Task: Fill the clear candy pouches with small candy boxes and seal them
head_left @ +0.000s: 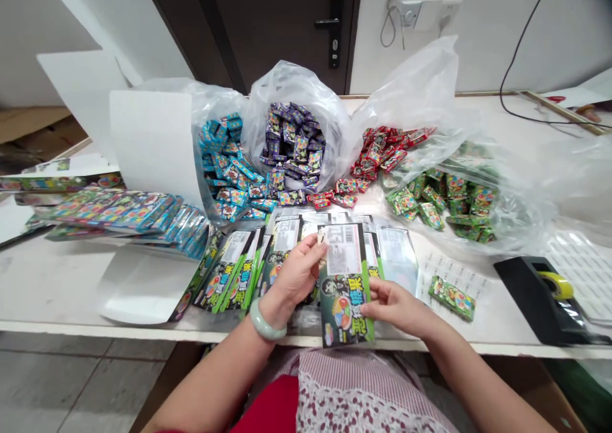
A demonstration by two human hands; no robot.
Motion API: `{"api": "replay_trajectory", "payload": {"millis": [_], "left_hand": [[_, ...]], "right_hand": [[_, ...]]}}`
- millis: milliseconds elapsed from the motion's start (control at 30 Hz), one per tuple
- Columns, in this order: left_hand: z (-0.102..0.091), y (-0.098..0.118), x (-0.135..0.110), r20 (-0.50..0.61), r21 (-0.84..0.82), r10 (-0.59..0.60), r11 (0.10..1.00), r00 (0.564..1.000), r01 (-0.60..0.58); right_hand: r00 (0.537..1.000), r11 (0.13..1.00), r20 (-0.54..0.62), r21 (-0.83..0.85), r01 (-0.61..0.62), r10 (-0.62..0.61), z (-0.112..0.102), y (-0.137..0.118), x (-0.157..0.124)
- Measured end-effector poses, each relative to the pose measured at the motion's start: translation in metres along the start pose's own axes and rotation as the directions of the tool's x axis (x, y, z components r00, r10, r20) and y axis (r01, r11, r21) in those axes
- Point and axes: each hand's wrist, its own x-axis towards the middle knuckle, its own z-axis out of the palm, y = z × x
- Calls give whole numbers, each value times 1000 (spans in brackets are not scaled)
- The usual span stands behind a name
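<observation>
A dark printed candy pouch [342, 293] with green trim and a white label panel is held upright over the table's front edge. My left hand [299, 268], a pale green bangle on its wrist, pinches the pouch's upper left edge. Thumb and fingers of my right hand [393, 305] grip its right edge lower down. Behind and left of it lie more pouches of the same kind [234, 270], fanned in overlapping rows. To the right, a single green candy box [452, 297] rests on a sheet of small labels [433, 267].
Clear plastic bags spill small boxes: blue [234, 171], purple [296, 143], red [377, 152] and green [456, 197]. Stacked display cartons [124, 213] with white flaps stand at left. A black tape dispenser [526, 299] sits at right. A door [272, 31] is behind the table.
</observation>
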Motion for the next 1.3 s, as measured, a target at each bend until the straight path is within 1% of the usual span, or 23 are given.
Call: {"api": "replay_trajectory", "payload": {"millis": [33, 67, 100, 133, 167, 233, 267, 300, 333, 400, 500, 533, 567, 633, 700, 767, 867, 933, 1000, 1067, 1133, 1233, 1300], "left_hand": [[-1, -3, -3, 12, 29, -12, 1000, 1000, 12], [-2, -7, -7, 13, 66, -14, 998, 1000, 13], [-3, -11, -10, 8, 106, -8, 994, 1000, 7], [-4, -14, -13, 0, 140, 1, 990, 1000, -1], [-4, -17, -15, -4, 162, 10, 987, 1000, -10], [-1, -20, -20, 3, 169, 16, 986, 1000, -16], [2, -20, -22, 11, 162, 21, 987, 1000, -22], [4, -20, -24, 19, 156, 33, 987, 999, -35], [6, -20, -26, 29, 157, 46, 986, 999, -50], [6, -18, -30, 55, 187, 71, 979, 996, -80], [-3, -14, -30, 119, 296, 89, 948, 989, -121], [-8, -13, -29, 132, 336, 93, 933, 987, -133], [-12, -11, -28, 135, 369, 94, 919, 986, -138], [-19, -7, -25, 122, 415, 73, 902, 990, -118], [-21, -1, -24, 114, 466, 53, 879, 992, -100], [-19, 4, -25, 130, 551, 83, 822, 988, -142], [-13, 12, -28, 180, 616, 215, 736, 960, -280], [-10, 16, -28, 178, 562, 269, 762, 947, -322], [-8, 19, -27, 140, 460, 253, 839, 957, -289], [-8, 22, -25, 117, 386, 192, 895, 975, -222], [-9, 26, -26, 130, 391, 159, 899, 979, -198], [-7, 32, -30, 176, 453, 180, 858, 968, -242], [-3, 35, -32, 178, 448, 203, 854, 963, -263]], "right_hand": [[999, 999, 26, -28, 20, -19, 0, -1, -5], [999, 996, 21, -70, 47, -45, -1, -3, -9], [996, 989, -30, -121, 83, -88, -2, -6, -12], [982, 977, -119, -176, 123, -145, -3, -10, -14], [951, 960, -225, -231, 158, -211, -5, -15, -14], [847, 924, -418, -325, 199, -329, -10, -23, -11], [799, 909, -474, -361, 207, -370, -12, -26, -8], [770, 897, -500, -392, 205, -395, -13, -28, -5], [753, 884, -510, -422, 202, -415, -14, -28, -2], [733, 864, -511, -456, 212, -449, -12, -26, 3], [708, 860, -515, -431, 273, -483, -7, -21, 4], [705, 858, -512, -425, 288, -490, -6, -21, 3], [715, 856, -498, -428, 291, -492, -5, -23, 2], [767, 854, -444, -453, 255, -464, -4, -29, -2], [825, 860, -398, -475, 189, -401, -5, -38, -5], [852, 859, -382, -492, 142, -359, -6, -46, -6], [842, 800, -357, -584, 135, -403, -8, -57, -3], [830, 786, -344, -595, 169, -439, -10, -62, 1], [843, 841, -344, -499, 209, -414, -11, -65, 4], [865, 881, -335, -421, 216, -373, -11, -68, 5], [868, 846, -307, -492, 207, -391, -8, -70, 3], [859, 727, -231, -653, 212, -458, -1, -75, -4], [866, 708, -202, -672, 216, -456, 3, -78, -5]]}}
